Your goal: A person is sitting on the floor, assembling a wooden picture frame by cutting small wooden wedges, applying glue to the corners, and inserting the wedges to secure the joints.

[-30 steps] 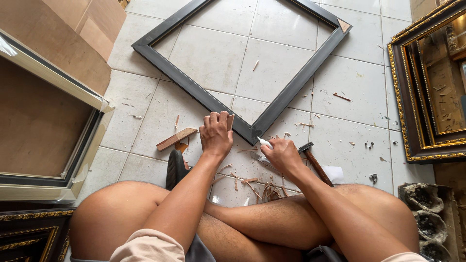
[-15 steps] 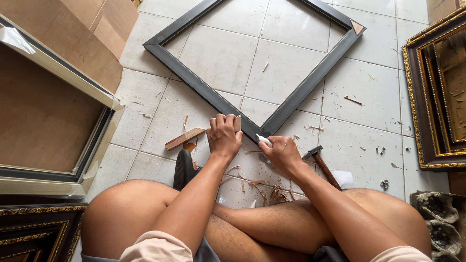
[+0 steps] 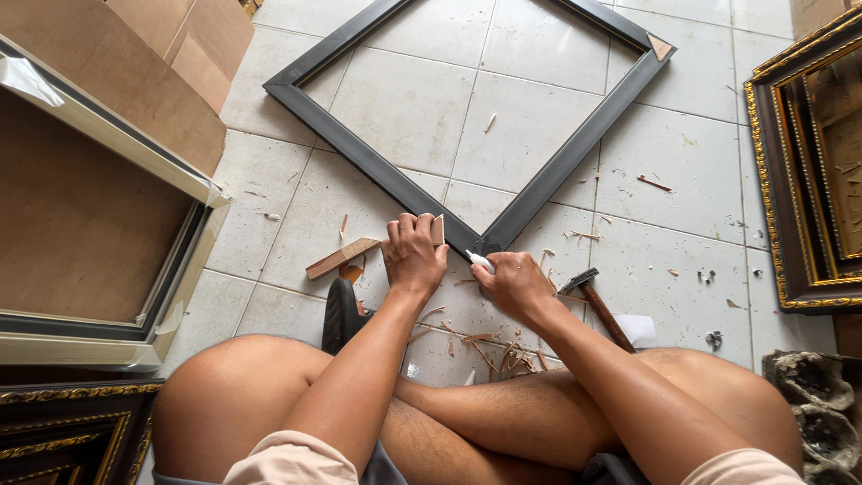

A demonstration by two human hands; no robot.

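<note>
Hands unmoved: left hand (image 3: 413, 254) grips one wood wedge (image 3: 437, 230), right hand (image 3: 514, 283) one white tube (image 3: 479, 260); one frame (image 3: 467, 135).

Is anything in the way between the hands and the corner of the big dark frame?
Nothing visible is. The left hand holds a small wooden piece right against the dark frame near its corner, and the right hand holds a small white thing just beside that corner.

The dark picture frame (image 3: 395, 184) loses its far corner past the top edge. The left hand (image 3: 413, 256) covers most of a small wooden piece (image 3: 438, 229). The right hand (image 3: 514, 283) hides all but the white tip (image 3: 479, 260) of some tool, too little to identify. The hammer (image 3: 593, 301) handle disappears behind the right forearm.
</note>
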